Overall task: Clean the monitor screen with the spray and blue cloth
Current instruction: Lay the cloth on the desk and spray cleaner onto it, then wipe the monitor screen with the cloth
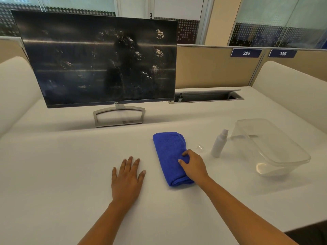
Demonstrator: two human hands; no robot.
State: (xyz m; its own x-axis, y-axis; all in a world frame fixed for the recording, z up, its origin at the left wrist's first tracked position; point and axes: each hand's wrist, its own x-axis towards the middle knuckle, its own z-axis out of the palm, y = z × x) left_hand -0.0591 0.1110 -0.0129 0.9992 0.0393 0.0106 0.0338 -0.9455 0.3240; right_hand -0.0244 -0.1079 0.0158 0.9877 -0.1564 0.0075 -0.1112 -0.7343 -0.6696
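On the desk (62, 165) before the droplet-streaked Dell monitor (99, 59), right hand (193, 167) has its grip closing on the folded blue cloth (169, 152), likely to wipe; left hand (127, 175) rests flat, empty, as a brace; spray bottle (219, 144) stands just right.

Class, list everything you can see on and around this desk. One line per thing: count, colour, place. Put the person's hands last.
monitor: one, black, smeared screen, on a silver stand at the back left of the desk
blue cloth: one, folded, centre of the desk
spray bottle: one, white, upright, right of the cloth
small clear cap: one, between cloth and bottle
plastic container: one, clear, tipped on its side, far right
cable hatch: one, grey, open, behind the monitor's right edge
number plates: two, blue, on the partition
desk: one, white
left hand: flat on the desk, empty
right hand: fingers closing on the cloth
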